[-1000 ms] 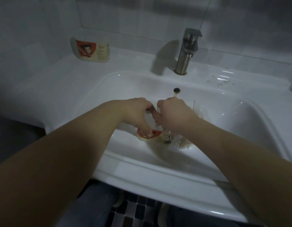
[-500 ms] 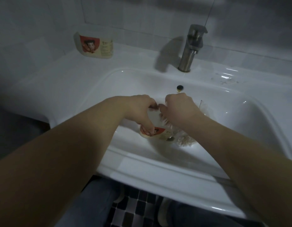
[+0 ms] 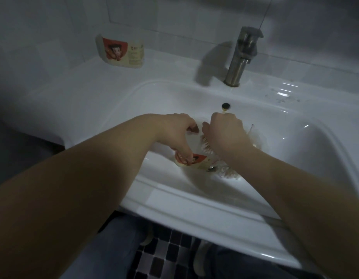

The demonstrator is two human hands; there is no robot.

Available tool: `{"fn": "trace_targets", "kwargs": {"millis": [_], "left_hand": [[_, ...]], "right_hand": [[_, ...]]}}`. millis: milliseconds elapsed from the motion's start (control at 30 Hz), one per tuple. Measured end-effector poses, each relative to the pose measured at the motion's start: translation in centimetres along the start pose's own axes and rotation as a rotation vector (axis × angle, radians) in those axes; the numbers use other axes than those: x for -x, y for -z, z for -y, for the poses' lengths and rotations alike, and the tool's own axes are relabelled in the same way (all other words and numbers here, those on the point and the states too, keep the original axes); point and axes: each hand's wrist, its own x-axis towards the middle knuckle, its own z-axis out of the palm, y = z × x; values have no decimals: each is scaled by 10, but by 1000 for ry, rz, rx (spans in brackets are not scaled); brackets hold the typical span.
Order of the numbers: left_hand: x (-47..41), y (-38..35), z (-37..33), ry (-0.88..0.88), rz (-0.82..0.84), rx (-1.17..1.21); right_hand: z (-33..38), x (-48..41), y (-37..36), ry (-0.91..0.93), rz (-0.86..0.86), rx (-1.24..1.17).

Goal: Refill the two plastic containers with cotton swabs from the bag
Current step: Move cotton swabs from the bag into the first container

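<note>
Two containers are in view. One container (image 3: 198,160) is in the sink (image 3: 194,200), directly in front of the faucet (image 3: 243,55). The left hand (image 3: 174,131) grips it, thumb on the near side and fingers curled over the far side. Its opening is hidden by the hands. The second container (image 3: 122,52) rests on the tabletop (image 3: 74,93), well to the left of the faucet, with neither hand on it. Its fill level cannot be told.

The right hand (image 3: 225,131) is closed round a bundle of cotton swabs (image 3: 205,144), just beside the left hand. The bag (image 3: 230,173) lies in front of the faucet, partly hidden under the right forearm.

Step in hand, as judged: loading the first container. The next move calls for:
1. Align the bundle with the opening.
2. Slide it in without bending the sticks.
3. Keep the left hand's grip steady.
</note>
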Motion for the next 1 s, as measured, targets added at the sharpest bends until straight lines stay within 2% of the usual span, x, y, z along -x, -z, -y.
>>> {"fn": "trace_targets", "kwargs": {"millis": [167, 333, 433, 667, 867, 1000], "left_hand": [[-1, -1, 1, 2, -11, 11], [-1, -1, 0, 10, 1, 24], [-1, -2, 1, 26, 2, 20], [0, -1, 1, 44, 14, 29], [0, -1, 0, 36, 22, 46], [1, -1, 1, 26, 18, 26]], "right_hand": [[4, 5, -4, 29, 7, -15], [-1, 7, 4, 140, 100, 136], [-5, 7, 7, 183, 133, 135], [-8, 5, 6, 196, 156, 113], [-4, 4, 2, 132, 127, 197], [0, 8, 0, 175, 113, 178]]}}
